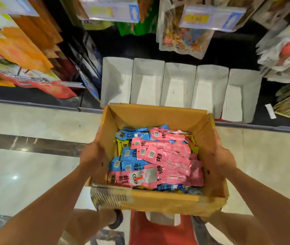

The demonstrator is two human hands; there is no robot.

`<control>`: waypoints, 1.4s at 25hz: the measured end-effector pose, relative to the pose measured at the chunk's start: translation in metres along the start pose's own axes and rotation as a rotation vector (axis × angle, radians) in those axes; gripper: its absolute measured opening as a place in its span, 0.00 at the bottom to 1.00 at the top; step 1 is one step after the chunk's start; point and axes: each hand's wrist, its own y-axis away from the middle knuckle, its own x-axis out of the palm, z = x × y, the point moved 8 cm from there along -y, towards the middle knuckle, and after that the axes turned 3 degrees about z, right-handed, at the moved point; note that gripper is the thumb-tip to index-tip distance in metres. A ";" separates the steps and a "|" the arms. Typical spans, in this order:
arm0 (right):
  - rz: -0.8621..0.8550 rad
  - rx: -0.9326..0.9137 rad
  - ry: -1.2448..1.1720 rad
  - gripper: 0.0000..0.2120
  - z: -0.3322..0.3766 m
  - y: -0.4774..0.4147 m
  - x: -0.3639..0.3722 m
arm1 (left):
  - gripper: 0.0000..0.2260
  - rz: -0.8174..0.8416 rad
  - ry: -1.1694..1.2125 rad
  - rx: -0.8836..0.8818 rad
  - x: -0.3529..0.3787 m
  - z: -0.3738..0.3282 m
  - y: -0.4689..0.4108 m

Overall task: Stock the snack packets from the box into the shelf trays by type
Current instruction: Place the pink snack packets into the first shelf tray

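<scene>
An open cardboard box (151, 117) is held up between my two hands in front of the bottom shelf. It holds a pile of pink snack packets (169, 156), blue packets (132, 154) and a few yellow packets (121, 145). My left hand (92, 156) grips the box's left wall and my right hand (222, 156) grips its right wall; the fingertips are hidden by the cardboard. Behind the box, several white shelf trays (177, 85) stand side by side on the dark bottom shelf, with nothing showing inside them.
Hanging snack bags crowd the shelf: orange bags (17, 43) at left, clear bags (185, 38) above, more packs (285, 50) at right. Price tag holders (110, 11) hang overhead. A red stool (160, 230) stands below the box on the shiny tiled floor (26, 121).
</scene>
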 end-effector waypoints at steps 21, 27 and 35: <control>-0.272 -0.202 0.078 0.44 -0.035 -0.015 0.050 | 0.46 -0.268 0.031 0.175 0.066 0.026 -0.009; -0.262 -0.262 0.066 0.46 -0.043 0.002 0.044 | 0.43 -0.251 -0.022 0.185 0.048 0.023 0.024; -0.275 -0.273 0.141 0.46 -0.047 0.044 0.033 | 0.43 -0.222 -0.040 0.182 0.032 0.025 0.061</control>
